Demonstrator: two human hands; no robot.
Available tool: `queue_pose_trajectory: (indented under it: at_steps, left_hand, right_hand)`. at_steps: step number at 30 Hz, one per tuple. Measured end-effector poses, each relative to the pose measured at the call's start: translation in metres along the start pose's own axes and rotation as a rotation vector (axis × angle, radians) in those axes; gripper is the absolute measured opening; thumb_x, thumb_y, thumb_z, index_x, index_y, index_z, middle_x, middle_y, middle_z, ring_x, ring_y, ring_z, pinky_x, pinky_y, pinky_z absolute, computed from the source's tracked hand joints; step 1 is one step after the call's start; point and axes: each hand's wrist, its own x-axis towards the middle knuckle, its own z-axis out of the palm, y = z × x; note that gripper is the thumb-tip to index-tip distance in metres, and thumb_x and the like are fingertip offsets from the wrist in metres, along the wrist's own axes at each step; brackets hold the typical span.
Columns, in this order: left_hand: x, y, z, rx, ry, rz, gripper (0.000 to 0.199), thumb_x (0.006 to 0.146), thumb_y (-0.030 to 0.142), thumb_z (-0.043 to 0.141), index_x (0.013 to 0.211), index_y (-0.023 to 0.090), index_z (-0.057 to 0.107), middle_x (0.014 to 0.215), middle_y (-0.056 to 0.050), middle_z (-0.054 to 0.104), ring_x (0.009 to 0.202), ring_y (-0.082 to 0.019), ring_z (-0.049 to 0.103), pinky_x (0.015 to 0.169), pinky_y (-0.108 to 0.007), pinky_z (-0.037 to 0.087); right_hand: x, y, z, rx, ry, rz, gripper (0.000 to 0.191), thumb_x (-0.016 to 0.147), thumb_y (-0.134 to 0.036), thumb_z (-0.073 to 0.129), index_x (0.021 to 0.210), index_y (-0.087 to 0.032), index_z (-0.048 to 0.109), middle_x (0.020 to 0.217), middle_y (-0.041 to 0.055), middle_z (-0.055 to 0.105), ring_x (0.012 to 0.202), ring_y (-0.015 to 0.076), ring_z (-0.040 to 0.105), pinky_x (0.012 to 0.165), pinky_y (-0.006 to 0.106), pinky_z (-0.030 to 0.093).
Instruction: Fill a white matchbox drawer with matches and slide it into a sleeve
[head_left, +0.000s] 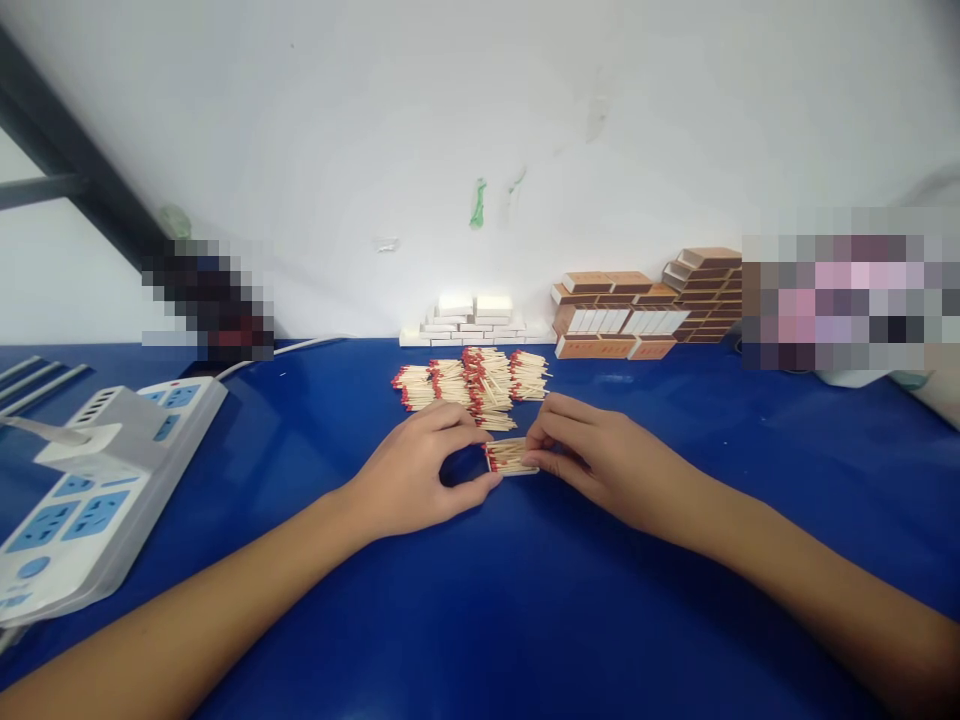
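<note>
A small white matchbox tray (491, 466) filled with red-tipped matches (510, 456) lies on the blue table. My left hand (420, 465) holds its left end between thumb and forefinger, beside the red heads. At the right end, my right hand (585, 450) has its thumb and fingers pinched together over the plain ends of the matches, hiding that part of the tray. Just behind it lie several bunches of loose matches (480, 385), their red heads mostly pointing left.
White inner trays (472, 325) are stacked against the wall. To their right stand piled brown matchbox sleeves (615, 315), some with white showing. A white power strip (97, 500) with a plugged-in adapter (112, 425) occupies the left side of the blue table (480, 620).
</note>
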Motion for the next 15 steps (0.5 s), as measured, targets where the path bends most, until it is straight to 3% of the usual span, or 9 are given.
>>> queue_pose_trajectory:
  at_steps: [15]
  left_hand:
    - [-0.001, 0.001, 0.001, -0.018, -0.020, 0.046, 0.023, 0.094, 0.034, 0.073, 0.110, 0.017, 0.074, 0.102, -0.009, 0.071, 0.094, -0.023, 0.066, 0.086, -0.040, 0.057]
  right_hand:
    - [0.003, -0.001, 0.018, 0.116, 0.094, -0.001, 0.006, 0.103, -0.021, 0.064, 0.102, -0.020, 0.069, 0.096, 0.0044, 0.063, 0.080, 0.0157, 0.062, 0.069, 0.028, 0.050]
